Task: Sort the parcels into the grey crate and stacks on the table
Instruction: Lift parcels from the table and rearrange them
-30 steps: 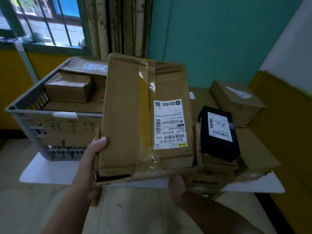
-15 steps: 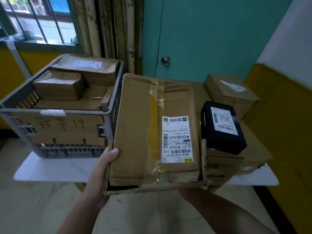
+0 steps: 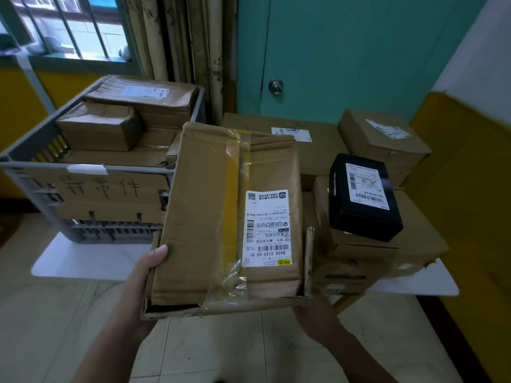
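Note:
I hold a large worn cardboard parcel (image 3: 210, 217) with a white shipping label in front of me, above the table's front edge. My left hand (image 3: 143, 275) grips its lower left corner, thumb on top. My right hand (image 3: 312, 313) supports its lower right corner from beneath, fingers hidden under the box. The grey crate (image 3: 36, 172) stands on the table at the left, filled with several brown parcels. To the right, a black parcel (image 3: 362, 200) sits atop a stack of brown boxes (image 3: 356, 252).
The white table (image 3: 83, 266) carries the crate and stacks. A brown box (image 3: 384, 142) sits at the back right, a flat large one (image 3: 312, 142) behind the held parcel. A teal door with a knob (image 3: 276, 85) is behind; a yellow wall at right.
The held parcel has moved down and to the right, away from the crate's front, toward the gap between crate and stacks. The camera view has tilted lower.

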A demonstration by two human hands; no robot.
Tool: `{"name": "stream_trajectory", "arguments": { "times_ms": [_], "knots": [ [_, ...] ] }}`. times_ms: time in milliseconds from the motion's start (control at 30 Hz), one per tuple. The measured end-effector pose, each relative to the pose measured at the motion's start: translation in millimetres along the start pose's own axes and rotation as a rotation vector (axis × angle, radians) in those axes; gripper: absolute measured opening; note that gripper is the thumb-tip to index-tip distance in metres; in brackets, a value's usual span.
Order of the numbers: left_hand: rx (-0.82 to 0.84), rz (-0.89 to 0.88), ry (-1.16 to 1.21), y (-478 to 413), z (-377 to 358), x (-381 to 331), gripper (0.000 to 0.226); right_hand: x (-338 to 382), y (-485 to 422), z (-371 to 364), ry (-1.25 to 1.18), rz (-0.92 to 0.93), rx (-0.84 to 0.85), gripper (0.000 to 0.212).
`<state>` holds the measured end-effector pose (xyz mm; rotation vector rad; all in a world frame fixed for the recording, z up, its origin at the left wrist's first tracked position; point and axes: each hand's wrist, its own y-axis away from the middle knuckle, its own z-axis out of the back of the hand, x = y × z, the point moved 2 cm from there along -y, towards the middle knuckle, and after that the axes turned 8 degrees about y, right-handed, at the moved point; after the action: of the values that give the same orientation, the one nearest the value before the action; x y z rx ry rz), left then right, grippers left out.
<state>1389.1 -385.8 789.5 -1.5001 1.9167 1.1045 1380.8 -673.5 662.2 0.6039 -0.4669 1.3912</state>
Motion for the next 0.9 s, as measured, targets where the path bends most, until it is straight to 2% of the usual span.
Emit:
{"name": "stream_trajectory", "arguments": {
  "times_ms": [100, 167, 233, 300, 333, 400, 467, 567, 633, 700, 767, 833, 900],
  "knots": [
    [-0.022, 0.020, -0.001, 0.7, 10.1, 6.0, 0.037, 1.3, 7.5, 15.7, -0.517, -0.180, -0.076, 0.028],
    [-0.030, 0.044, -0.032, -0.2, 14.5, 12.3, 0.040, 13.0, 13.9, 27.7, -0.804, -0.205, -0.056, 0.031],
    [-0.006, 0.066, -0.058, -2.0, 17.1, 17.9, 0.059, 30.9, 19.9, 38.2, -0.993, -0.135, 0.032, 0.060],
    [0.022, 0.105, -0.099, -4.6, 16.4, 24.5, 0.098, 48.8, 23.0, 47.2, -1.049, -0.059, 0.117, 0.089],
    [0.025, 0.115, -0.112, -5.8, 16.0, 28.0, 0.111, 54.6, 22.6, 49.6, -1.034, -0.057, 0.151, 0.095],
    [0.011, 0.139, -0.107, -9.9, 16.9, 36.3, 0.119, 61.9, 20.9, 51.9, -1.000, -0.092, 0.175, 0.093],
    [-0.004, 0.167, -0.100, -12.4, 17.3, 44.7, 0.114, 58.3, 18.9, 46.4, -0.952, -0.144, 0.144, 0.085],
    [-0.025, 0.213, -0.056, -18.0, 23.0, 57.0, 0.070, 50.9, 17.0, 35.4, -0.896, -0.219, 0.115, 0.075],
    [-0.049, 0.238, -0.049, -21.8, 26.9, 63.5, 0.053, 45.3, 13.1, 28.1, -0.896, -0.276, 0.121, 0.067],
    [-0.081, 0.244, -0.060, -26.7, 29.0, 69.1, 0.051, 42.9, 10.2, 22.6, -0.918, -0.319, 0.119, 0.068],
    [-0.126, 0.243, -0.052, -31.5, 34.7, 75.6, 0.052, 39.2, 8.7, 13.9, -1.013, -0.361, 0.113, 0.084],
    [-0.162, 0.257, -0.008, -37.7, 41.6, 82.7, 0.054, 36.3, 8.5, 5.4, -1.092, -0.384, 0.078, 0.074],
    [-0.168, 0.283, -0.015, -43.3, 42.8, 88.3, 0.048, 32.2, 9.6, -3.2, -1.064, -0.415, 0.053, 0.066]
  ]
}}
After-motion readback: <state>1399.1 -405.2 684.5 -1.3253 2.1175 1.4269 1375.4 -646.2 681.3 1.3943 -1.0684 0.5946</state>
